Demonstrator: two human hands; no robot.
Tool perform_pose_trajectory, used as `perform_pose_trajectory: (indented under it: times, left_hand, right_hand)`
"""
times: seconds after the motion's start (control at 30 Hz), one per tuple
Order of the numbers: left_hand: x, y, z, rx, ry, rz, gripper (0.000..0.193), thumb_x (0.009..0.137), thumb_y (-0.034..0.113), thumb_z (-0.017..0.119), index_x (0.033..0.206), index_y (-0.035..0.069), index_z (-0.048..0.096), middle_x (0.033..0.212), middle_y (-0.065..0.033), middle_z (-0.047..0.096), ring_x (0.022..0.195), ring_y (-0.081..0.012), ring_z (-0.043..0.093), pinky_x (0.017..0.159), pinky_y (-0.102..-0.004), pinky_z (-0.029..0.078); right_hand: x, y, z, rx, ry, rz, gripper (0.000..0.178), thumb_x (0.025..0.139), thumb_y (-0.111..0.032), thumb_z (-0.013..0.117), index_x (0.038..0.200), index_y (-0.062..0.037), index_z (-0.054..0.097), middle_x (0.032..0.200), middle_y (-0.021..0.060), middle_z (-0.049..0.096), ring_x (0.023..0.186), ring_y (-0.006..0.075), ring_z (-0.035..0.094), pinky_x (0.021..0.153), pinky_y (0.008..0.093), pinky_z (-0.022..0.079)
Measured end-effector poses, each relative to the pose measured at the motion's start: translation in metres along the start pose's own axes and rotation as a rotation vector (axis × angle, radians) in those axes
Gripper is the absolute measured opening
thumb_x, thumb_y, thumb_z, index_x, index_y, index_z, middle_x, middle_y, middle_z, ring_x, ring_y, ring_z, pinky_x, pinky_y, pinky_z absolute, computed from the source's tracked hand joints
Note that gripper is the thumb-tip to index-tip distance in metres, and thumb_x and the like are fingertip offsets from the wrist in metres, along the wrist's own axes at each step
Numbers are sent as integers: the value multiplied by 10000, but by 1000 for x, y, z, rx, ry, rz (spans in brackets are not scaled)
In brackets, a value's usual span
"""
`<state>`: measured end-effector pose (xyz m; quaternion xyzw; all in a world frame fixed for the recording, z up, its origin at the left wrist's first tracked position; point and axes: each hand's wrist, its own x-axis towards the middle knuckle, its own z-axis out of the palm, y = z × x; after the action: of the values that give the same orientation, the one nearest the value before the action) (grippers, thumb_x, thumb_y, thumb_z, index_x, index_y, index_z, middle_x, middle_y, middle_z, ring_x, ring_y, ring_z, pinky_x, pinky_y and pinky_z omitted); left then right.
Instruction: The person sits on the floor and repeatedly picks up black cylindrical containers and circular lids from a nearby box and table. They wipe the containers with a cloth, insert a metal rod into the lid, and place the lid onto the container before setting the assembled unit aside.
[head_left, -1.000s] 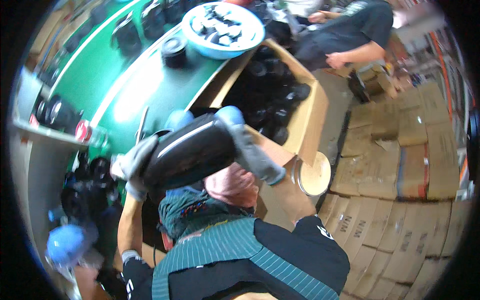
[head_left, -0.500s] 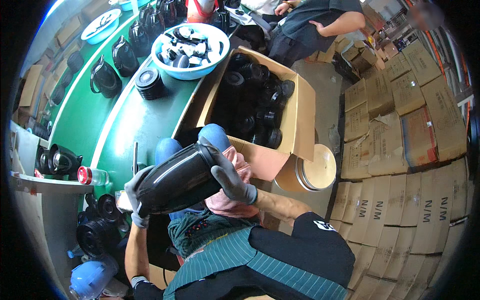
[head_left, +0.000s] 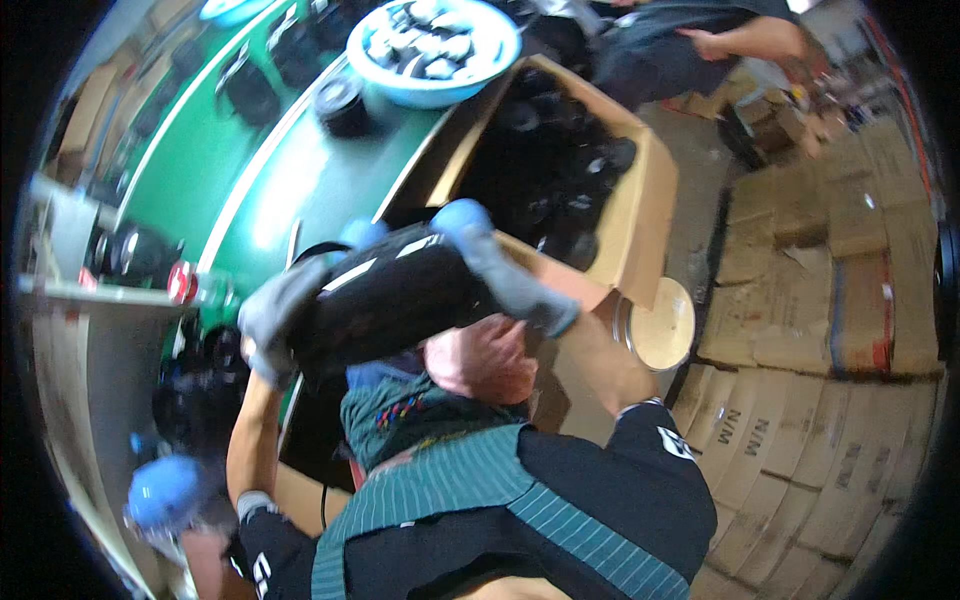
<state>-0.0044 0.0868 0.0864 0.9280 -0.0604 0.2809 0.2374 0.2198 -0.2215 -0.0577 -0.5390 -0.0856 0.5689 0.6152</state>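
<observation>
Between my two hands lies a glossy black jug (head_left: 395, 300), tilted on its side above my lap. My left hand (head_left: 278, 325), in a grey glove, is closed around its left end. At the other end, my gloved right hand (head_left: 512, 288) grips the jug, with the fingers partly blurred. A dark loop, perhaps its handle, shows near the left hand. Just beyond the jug stands an open carton (head_left: 645, 235) holding several black jug-like pieces.
On the green table (head_left: 300, 165) stand a light-blue basin (head_left: 430, 97) of small parts, a black round stack (head_left: 341, 106) and several black jugs (head_left: 248, 92). A red-lidded jar (head_left: 186, 284) is at left. Cartons (head_left: 780, 410) line the right; a co-worker (head_left: 680, 45) is at the back.
The jug has risen slightly and turned nearer level, both hands still on it. The whole view has shifted, so the table and carton appear farther right and higher.
</observation>
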Motion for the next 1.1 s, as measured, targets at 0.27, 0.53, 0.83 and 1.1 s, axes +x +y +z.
perform_pose_trajectory:
  times: [0.27, 0.53, 0.83, 1.1]
  left_hand:
    - [-74, -23, 48, -775, 33, -745, 425, 889, 162, 790, 1262, -34, 738, 1138, -96, 774, 1051, -171, 719, 945, -331, 580]
    - [-73, -15, 22, -196, 274, -355, 375, 867, 156, 765, 1195, -26, 783, 1101, -154, 807, 963, -263, 779, 849, -358, 583]
    - [-68, -9, 27, -233, 359, -246, 355, 869, 119, 757, 1182, -47, 777, 1142, -189, 797, 1010, -290, 778, 924, -401, 593]
    - [-164, -41, 98, -1293, 84, -897, 561, 928, 127, 787, 1431, -7, 576, 1399, -162, 645, 1244, -272, 648, 1097, -448, 519]
  right_hand:
    - [-45, -67, 111, -891, -2, -1250, 1189, 954, -814, 542, 1744, -66, 63, 1780, 304, 80, 1661, 440, 113, 1321, 523, 117]
    - [-57, -92, 156, -532, 29, -767, 987, 1089, -667, 454, 1701, 50, 160, 1697, 257, 342, 1553, 335, 377, 1293, 410, 232]
    - [-62, -81, 174, -651, 301, -851, 678, 1176, -408, 379, 1600, 121, 382, 1609, 325, 461, 1506, 397, 463, 1257, 405, 317]
    - [-62, -84, 138, -969, 131, -1174, 881, 1050, -753, 391, 1601, -74, 505, 1584, 274, 511, 1446, 443, 540, 1198, 532, 444]
